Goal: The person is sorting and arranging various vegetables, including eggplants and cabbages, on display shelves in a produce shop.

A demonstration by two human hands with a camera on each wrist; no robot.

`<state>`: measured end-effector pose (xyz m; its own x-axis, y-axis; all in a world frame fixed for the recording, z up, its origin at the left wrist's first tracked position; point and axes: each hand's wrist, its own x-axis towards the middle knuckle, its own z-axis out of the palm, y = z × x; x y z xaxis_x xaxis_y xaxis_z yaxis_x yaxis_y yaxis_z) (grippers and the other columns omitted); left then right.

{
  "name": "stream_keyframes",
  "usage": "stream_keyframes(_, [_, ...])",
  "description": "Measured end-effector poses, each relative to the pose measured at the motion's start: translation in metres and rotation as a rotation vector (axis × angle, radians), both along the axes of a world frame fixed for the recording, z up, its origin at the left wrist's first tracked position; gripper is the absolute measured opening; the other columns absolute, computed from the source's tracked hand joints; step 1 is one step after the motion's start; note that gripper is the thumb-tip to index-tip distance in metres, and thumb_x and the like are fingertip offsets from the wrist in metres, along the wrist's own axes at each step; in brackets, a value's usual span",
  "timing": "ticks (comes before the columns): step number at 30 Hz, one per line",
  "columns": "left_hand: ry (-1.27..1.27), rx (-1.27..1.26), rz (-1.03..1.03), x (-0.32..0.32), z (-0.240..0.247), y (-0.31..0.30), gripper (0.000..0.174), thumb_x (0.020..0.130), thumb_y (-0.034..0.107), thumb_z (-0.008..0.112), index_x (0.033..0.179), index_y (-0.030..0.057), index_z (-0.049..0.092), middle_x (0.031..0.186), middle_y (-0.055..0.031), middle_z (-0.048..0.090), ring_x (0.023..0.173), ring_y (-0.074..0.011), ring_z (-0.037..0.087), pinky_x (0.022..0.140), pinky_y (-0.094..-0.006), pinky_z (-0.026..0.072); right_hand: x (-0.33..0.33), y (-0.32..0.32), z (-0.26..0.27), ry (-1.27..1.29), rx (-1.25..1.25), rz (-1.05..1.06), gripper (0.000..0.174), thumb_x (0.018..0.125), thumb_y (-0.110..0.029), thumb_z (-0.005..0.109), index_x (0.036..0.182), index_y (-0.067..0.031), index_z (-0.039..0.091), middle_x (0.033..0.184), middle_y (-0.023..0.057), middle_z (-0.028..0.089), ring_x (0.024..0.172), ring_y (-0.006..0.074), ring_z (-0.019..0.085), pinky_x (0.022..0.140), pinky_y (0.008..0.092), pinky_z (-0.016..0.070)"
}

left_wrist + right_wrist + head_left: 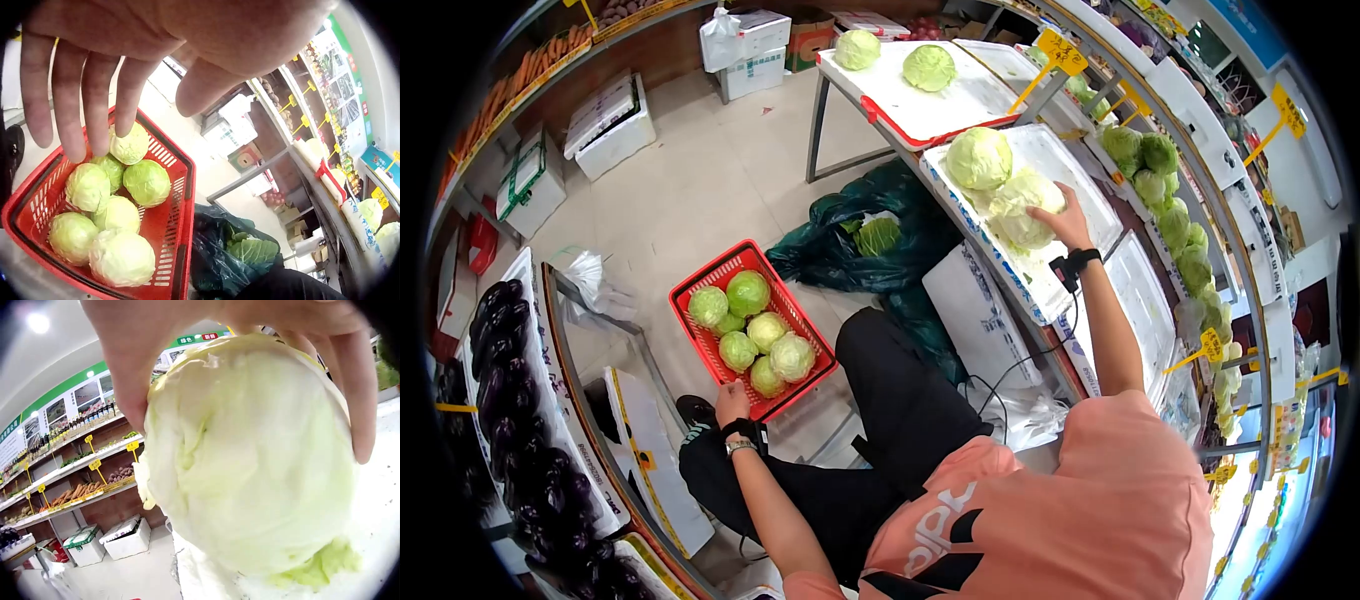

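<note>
My right hand (pixel 1068 220) grips a pale green cabbage (pixel 1022 208) over the white foam tray (pixel 1090 200) on the right-hand stand. Thumb and fingers spread over its sides in the right wrist view, where the cabbage (pixel 250 450) fills the middle. Another cabbage (pixel 979 158) sits against it on the same tray. Down at the left, my left hand (pixel 733 402) is by the near edge of a red plastic basket (pixel 800 306). In the left wrist view its fingers (pixel 97 100) hang loosely, holding nothing. Several cabbages (pixel 766 328) lie inside the basket.
Two cabbages (pixel 928 68) rest on a farther white table. A dark green plastic bag (pixel 825 240) with leaves lies on the floor beside the basket. Eggplants (pixel 505 400) fill a stand at left. Shelves with more cabbages (pixel 1175 220) and yellow price signs (pixel 1060 52) run along the right.
</note>
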<state>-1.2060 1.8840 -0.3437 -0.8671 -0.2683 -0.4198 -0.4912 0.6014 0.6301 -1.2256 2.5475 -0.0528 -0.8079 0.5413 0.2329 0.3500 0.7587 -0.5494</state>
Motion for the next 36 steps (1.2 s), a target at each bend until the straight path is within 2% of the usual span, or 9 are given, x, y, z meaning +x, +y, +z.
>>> stream_keyframes(8, [-0.059,0.015,-0.048,-0.002,0.017,0.002,0.051,0.094,0.050,0.053,0.112,0.0030,0.067,0.112,-0.0235,0.068,0.109,-0.0395,0.062,0.094,-0.0459,0.0467,-0.017,0.005,-0.012,-0.169,0.150,0.114,0.109,0.065,-0.054,0.086,0.145,0.0002,0.036,0.136,0.0248,0.053,0.119,0.0338,0.058,0.100,0.0394,0.0464])
stream_keyframes(9, [0.003,0.017,-0.035,-0.001,0.006,0.001,0.048,0.095,0.047,0.052,0.108,0.0029,0.066,0.105,-0.0231,0.069,0.104,-0.0400,0.064,0.088,-0.0465,0.0488,-0.016,0.002,-0.007,-0.201,-0.045,0.135,0.110,0.068,-0.053,0.086,0.146,0.0018,0.033,0.135,0.0254,0.053,0.117,0.0315,0.059,0.099,0.0385,0.0474])
stream_keyframes(12, [-0.018,-0.015,-0.004,-0.001,0.010,-0.002,0.048,0.095,0.046,0.051,0.107,0.0029,0.067,0.106,-0.0246,0.068,0.105,-0.0415,0.063,0.088,-0.0487,0.0489,-0.018,0.007,-0.007,-0.215,0.324,0.167,0.112,0.068,-0.051,0.087,0.146,0.0071,0.031,0.140,0.0301,0.047,0.128,0.0347,0.050,0.106,0.0418,0.0419])
stream_keyframes(16, [-0.033,-0.021,0.056,0.001,0.024,0.000,0.044,0.094,0.044,0.051,0.109,0.0060,0.068,0.105,-0.0215,0.069,0.103,-0.0400,0.064,0.089,-0.0488,0.0492,-0.008,-0.138,0.054,-0.044,0.864,0.379,0.092,0.073,-0.035,0.084,0.147,-0.0077,0.038,0.143,0.0257,0.043,0.134,0.0422,0.039,0.110,0.0514,0.0336])
stream_keyframes(20, [-0.027,-0.015,0.034,-0.001,0.034,-0.001,0.044,0.094,0.042,0.053,0.113,0.0045,0.066,0.108,-0.0216,0.069,0.103,-0.0398,0.064,0.089,-0.0487,0.0497,-0.025,-0.311,0.056,0.068,0.391,0.835,0.073,0.075,-0.021,0.082,0.138,-0.0056,0.050,0.140,0.0214,0.049,0.132,0.0369,0.045,0.111,0.0430,0.0343])
stream_keyframes(23, [-0.016,-0.025,0.040,-0.001,0.033,0.003,0.045,0.095,0.043,0.053,0.113,0.0038,0.066,0.107,-0.0195,0.070,0.102,-0.0373,0.066,0.088,-0.0465,0.0503,-0.060,-0.402,0.003,-0.052,0.322,1.106,0.078,0.074,-0.029,0.082,0.140,-0.0050,0.047,0.143,0.0243,0.046,0.136,0.0412,0.040,0.113,0.0457,0.0334])
stream_keyframes(28, [0.081,-0.003,0.079,0.002,0.044,0.006,0.044,0.093,0.041,0.054,0.114,0.0034,0.064,0.107,-0.0234,0.068,0.098,-0.0404,0.066,0.085,-0.0502,0.0515,-0.129,-0.532,-0.105,-0.087,0.116,1.211,0.072,0.072,-0.035,0.081,0.133,-0.0116,0.051,0.133,0.0140,0.053,0.118,0.0371,0.056,0.095,0.0430,0.0507])
stream_keyframes(31, [0.127,-0.057,0.075,-0.003,0.058,0.005,0.039,0.093,0.038,0.055,0.105,0.0020,0.065,0.098,-0.0225,0.067,0.084,-0.0407,0.067,0.075,-0.0511,0.0527,-0.181,-0.575,-0.187,-0.187,0.222,1.223,0.078,0.069,-0.038,0.082,0.135,-0.0107,0.049,0.134,0.0177,0.052,0.119,0.0406,0.054,0.096,0.0459,0.0504])
stream_keyframes(36, [0.120,-0.024,0.059,-0.004,0.079,-0.007,0.034,0.093,0.032,0.058,0.111,0.0030,0.060,0.095,-0.0197,0.065,0.091,-0.0400,0.064,0.075,-0.0493,0.0515,-0.248,-0.615,-0.331,-0.529,0.365,1.164,0.103,0.061,-0.051,0.084,0.147,-0.0201,0.037,0.140,0.0237,0.045,0.126,0.0497,0.047,0.105,0.0541,0.0430])
